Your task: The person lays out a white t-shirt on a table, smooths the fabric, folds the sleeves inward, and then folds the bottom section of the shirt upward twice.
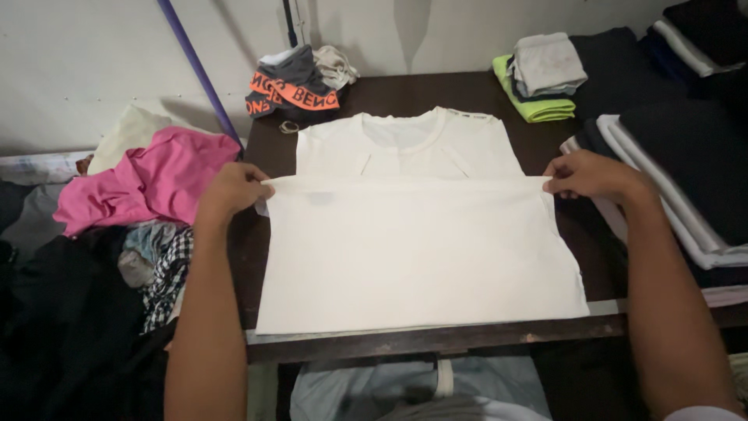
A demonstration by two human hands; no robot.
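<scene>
Both bare forearms reach forward from the lower edge, spread wide apart. The left hand (pixel 232 189) is knuckles up, fingers curled under in a pinch. The right hand (pixel 594 176) mirrors it, fingertips pinched together and pointing inward, wrist slightly bent

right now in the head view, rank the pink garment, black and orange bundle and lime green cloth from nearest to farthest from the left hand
From the left hand:
1. Pink garment, just to its left.
2. Black and orange bundle, at the table's far left edge.
3. Lime green cloth, far right corner.
</scene>
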